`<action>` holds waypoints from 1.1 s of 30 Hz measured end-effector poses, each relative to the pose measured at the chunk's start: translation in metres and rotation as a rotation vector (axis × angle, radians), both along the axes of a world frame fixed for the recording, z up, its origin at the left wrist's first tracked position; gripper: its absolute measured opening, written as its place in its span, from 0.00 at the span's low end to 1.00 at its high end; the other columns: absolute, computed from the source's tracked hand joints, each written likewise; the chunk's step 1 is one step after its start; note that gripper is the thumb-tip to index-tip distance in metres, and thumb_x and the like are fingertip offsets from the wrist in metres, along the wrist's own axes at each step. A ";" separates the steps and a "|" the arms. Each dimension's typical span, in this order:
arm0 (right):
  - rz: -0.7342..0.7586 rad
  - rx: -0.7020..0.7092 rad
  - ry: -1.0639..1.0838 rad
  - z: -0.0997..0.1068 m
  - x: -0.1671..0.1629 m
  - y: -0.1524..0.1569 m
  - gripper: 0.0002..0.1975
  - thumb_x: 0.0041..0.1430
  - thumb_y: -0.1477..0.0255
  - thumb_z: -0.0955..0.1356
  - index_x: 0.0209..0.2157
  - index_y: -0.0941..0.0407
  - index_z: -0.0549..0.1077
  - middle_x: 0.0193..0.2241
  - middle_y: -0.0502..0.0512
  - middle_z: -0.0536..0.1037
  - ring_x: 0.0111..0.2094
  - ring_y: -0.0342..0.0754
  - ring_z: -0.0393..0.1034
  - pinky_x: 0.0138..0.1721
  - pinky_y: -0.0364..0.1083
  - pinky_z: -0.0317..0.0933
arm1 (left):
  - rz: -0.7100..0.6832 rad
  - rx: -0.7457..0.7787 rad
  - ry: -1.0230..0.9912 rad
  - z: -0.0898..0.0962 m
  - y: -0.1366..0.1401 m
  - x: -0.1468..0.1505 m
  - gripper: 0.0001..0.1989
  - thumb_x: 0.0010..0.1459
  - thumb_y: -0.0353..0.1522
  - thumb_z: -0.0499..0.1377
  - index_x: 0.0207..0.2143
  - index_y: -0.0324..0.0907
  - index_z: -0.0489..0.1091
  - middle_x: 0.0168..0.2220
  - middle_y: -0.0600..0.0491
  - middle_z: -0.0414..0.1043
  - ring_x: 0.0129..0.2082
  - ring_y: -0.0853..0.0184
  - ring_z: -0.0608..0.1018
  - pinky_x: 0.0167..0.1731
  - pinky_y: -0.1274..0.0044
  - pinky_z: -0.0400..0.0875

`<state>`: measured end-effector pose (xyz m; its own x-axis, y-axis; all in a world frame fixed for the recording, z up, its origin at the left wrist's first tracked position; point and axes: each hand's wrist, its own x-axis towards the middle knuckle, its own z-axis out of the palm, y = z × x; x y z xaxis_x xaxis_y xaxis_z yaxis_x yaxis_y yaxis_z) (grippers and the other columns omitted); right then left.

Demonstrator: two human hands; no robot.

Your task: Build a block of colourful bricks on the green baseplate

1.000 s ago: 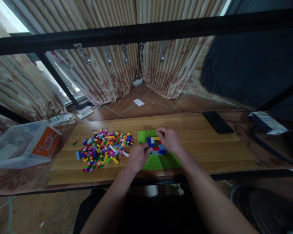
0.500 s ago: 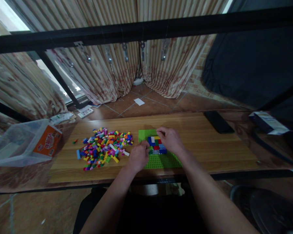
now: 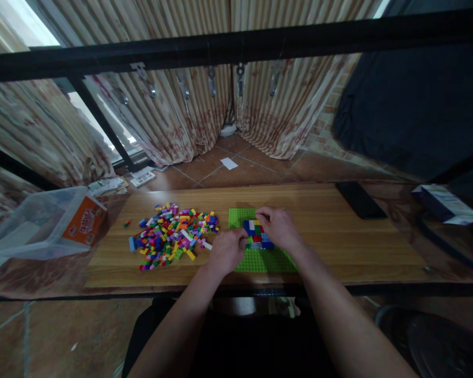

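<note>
A green studded baseplate (image 3: 260, 263) lies on the wooden board in front of me. On it stands a block of joined toy bricks (image 3: 257, 239) in blue, white, yellow, red and green. My left hand (image 3: 227, 249) is at the block's left side with fingers curled together; what they hold, if anything, is hidden. My right hand (image 3: 279, 227) is over the block's right side, thumb and finger closed at the far right corner. Anything between those fingertips is too small to make out. The hands cover parts of the plate and block.
A heap of loose bricks (image 3: 177, 236) in many colours lies to the left on the wooden board (image 3: 331, 236). A black phone (image 3: 361, 200) rests at the right. Beyond the board's left end is a clear plastic bin (image 3: 35, 226). A dark metal bar (image 3: 236, 47) crosses ahead.
The whole view has shifted slightly, so everything sits a little further right. Both hands stay at the brick block, with hardly any change in their pose.
</note>
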<state>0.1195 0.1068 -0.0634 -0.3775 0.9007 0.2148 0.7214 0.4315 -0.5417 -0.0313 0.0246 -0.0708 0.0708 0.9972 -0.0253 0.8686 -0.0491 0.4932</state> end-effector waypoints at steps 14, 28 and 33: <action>0.007 0.006 -0.017 -0.001 0.001 0.000 0.11 0.60 0.73 0.63 0.35 0.55 0.78 0.34 0.56 0.82 0.35 0.50 0.75 0.38 0.45 0.63 | -0.101 -0.017 0.078 0.008 -0.001 -0.004 0.12 0.61 0.30 0.50 0.33 0.43 0.74 0.34 0.51 0.77 0.37 0.65 0.78 0.37 0.77 0.66; 0.098 -0.142 0.069 -0.001 0.004 0.000 0.09 0.58 0.73 0.65 0.34 0.55 0.79 0.31 0.53 0.81 0.31 0.46 0.74 0.36 0.44 0.63 | 0.045 0.012 -0.011 0.001 0.001 0.003 0.13 0.58 0.29 0.50 0.29 0.42 0.74 0.26 0.52 0.75 0.28 0.68 0.75 0.28 0.78 0.60; 0.309 -0.340 0.016 -0.001 0.004 -0.010 0.08 0.49 0.74 0.71 0.34 0.55 0.79 0.28 0.50 0.80 0.29 0.44 0.72 0.32 0.42 0.61 | 0.077 -0.002 -0.016 -0.002 0.001 0.003 0.13 0.58 0.30 0.51 0.31 0.41 0.76 0.27 0.51 0.76 0.27 0.68 0.74 0.28 0.78 0.60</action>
<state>0.1240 0.0966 -0.0643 -0.6383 0.7669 -0.0661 0.5777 0.4205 -0.6996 -0.0282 0.0254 -0.0731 -0.0053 0.9996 -0.0265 0.8620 0.0180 0.5066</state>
